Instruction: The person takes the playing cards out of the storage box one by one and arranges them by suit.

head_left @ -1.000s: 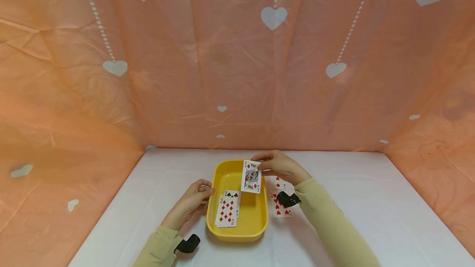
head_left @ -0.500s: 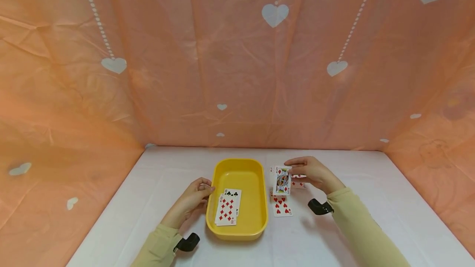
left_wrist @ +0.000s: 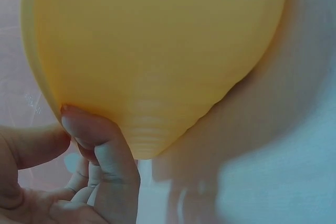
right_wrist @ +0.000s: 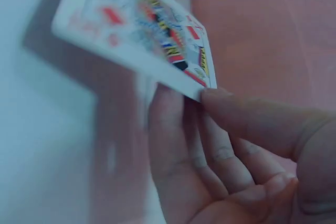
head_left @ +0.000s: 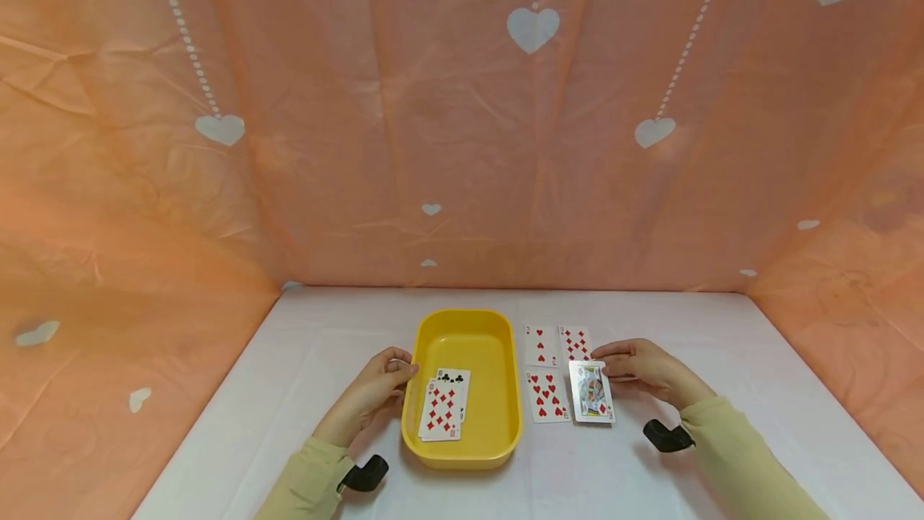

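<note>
My right hand (head_left: pixel 645 367) pinches a face card of diamonds (head_left: pixel 592 393) by its upper right edge, thumb on the face and fingers behind. The card slants low over the table, and in the right wrist view its far end (right_wrist: pixel 100 19) blurs. To its left lies a hearts card (head_left: pixel 546 396); above are another hearts card (head_left: pixel 541 346) and a diamonds card (head_left: pixel 575 342). My left hand (head_left: pixel 373 385) grips the left rim of a yellow tray (head_left: pixel 462 456) between thumb and finger. Inside the tray, a diamonds card (head_left: pixel 442 412) overlaps a clubs card (head_left: pixel 456 376).
A white table (head_left: pixel 325 319) bears everything. Behind and at both sides rises an orange cloth (head_left: pixel 447 127) printed with white hearts. Each wrist carries a black camera mount (head_left: pixel 366 473).
My right hand has carried the face card from over the tray rightward, then down beside the lower hearts card. The left hand has stayed on the tray's rim.
</note>
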A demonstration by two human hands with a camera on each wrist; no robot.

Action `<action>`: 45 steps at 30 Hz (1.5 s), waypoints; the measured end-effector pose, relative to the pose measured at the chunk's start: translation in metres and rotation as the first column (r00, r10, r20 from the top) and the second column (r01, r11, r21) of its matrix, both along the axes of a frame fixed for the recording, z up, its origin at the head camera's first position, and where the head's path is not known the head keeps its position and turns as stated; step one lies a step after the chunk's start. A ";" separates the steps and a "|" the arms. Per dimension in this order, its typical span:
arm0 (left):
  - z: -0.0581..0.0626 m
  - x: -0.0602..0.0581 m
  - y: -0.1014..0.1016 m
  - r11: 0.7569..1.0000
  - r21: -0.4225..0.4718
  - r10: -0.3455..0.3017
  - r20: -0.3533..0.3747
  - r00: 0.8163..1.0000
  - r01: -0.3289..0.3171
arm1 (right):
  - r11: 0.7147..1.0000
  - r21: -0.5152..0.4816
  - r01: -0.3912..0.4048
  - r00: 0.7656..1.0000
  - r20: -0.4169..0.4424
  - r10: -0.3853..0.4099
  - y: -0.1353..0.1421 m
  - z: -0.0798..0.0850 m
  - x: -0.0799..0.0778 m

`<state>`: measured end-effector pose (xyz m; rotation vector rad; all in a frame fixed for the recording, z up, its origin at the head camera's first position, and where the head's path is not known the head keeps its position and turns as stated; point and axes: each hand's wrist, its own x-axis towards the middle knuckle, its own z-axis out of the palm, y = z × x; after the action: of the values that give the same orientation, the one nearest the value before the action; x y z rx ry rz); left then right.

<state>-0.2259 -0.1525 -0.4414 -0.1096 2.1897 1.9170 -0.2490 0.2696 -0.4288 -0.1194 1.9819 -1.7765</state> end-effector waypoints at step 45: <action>0.001 0.002 -0.001 1.000 0.024 -0.018 0.002 1.000 0.018 | 0.923 0.311 0.226 0.950 -0.282 -0.138 -0.008 -0.020 0.002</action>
<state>-0.2243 -0.1537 -0.4407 -0.0874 2.1583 1.9320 -0.2469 0.2613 -0.4484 -0.0507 2.5325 -1.5573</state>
